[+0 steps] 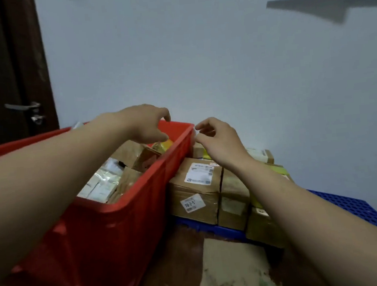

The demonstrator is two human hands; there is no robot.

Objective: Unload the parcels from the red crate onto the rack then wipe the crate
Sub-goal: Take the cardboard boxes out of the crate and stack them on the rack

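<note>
- The left hand [145, 123] reaches over the far end of the red crate [113, 227]. Its fingers bend downward and its thumb tip is at a yellow-taped parcel [164, 144]. Whether it grips that parcel cannot be told.
- The right hand [218, 138] hangs just beside the crate's far right corner, outside the rim. Its fingers are curled, with forefinger and thumb tip close together but slightly apart. Whether anything is pinched between them is too blurred to tell.
- The crate lies under the left forearm and to the left of the right hand. It is still loaded with the crate parcels [109, 178], brown boxes and clear-wrapped packs that fill it nearly to the rim.
- Under the right hand and wrist, touching the crate's right wall, stands a stack of cardboard boxes [234, 198]. The nearest, a labelled box [197, 187], bears a white shipping label on top and a smaller sticker on its side.
- These boxes rest on the blue rack [355, 206], a low perforated plastic platform that extends under and beyond the right forearm.
- Below the right forearm, nearer the person, a crumpled sheet of brown paper [233, 265] lies on the dark floor [180, 256].
- Beyond the left arm, at the far left, is a dark door [1, 67] with a metal handle [22, 106].
- A pale wall [199, 63] rises behind both hands.
</note>
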